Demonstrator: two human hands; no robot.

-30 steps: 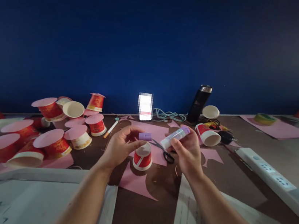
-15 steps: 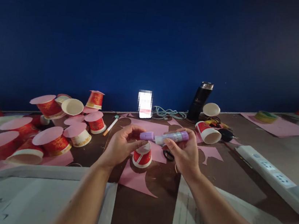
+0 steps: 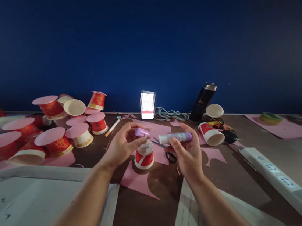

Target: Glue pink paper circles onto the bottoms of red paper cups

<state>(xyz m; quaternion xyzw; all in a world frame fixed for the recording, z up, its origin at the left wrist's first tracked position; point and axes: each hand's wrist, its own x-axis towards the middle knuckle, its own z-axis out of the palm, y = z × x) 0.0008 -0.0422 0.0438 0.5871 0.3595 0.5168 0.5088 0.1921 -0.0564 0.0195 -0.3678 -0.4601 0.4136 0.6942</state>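
My left hand [image 3: 122, 144] pinches a purple cap [image 3: 142, 132] between thumb and fingers. Facing it, my right hand [image 3: 188, 153] grips a glue stick [image 3: 175, 137] with a purple base, its white end pointing left toward the cap. A gap separates the two. Just below them a red paper cup [image 3: 144, 156] stands upside down on the brown table, its pale bottom facing up. Pink paper [image 3: 138, 183] with a curved cut edge lies in front of and partly under the cup. Scissors [image 3: 171, 156] rest behind it, partly hidden by my right hand.
At left, several red cups with pink paper discs [image 3: 50, 137] are piled up. A lit phone [image 3: 147, 107] leans by the blue wall, with a black thermos [image 3: 202, 103] to its right. A tipped cup [image 3: 211, 135] and a white power strip [image 3: 273, 177] lie at right.
The purple cap in my left hand has moved left, away from the glue stick. The gap between them has widened, and the stick's white end shows more clearly.
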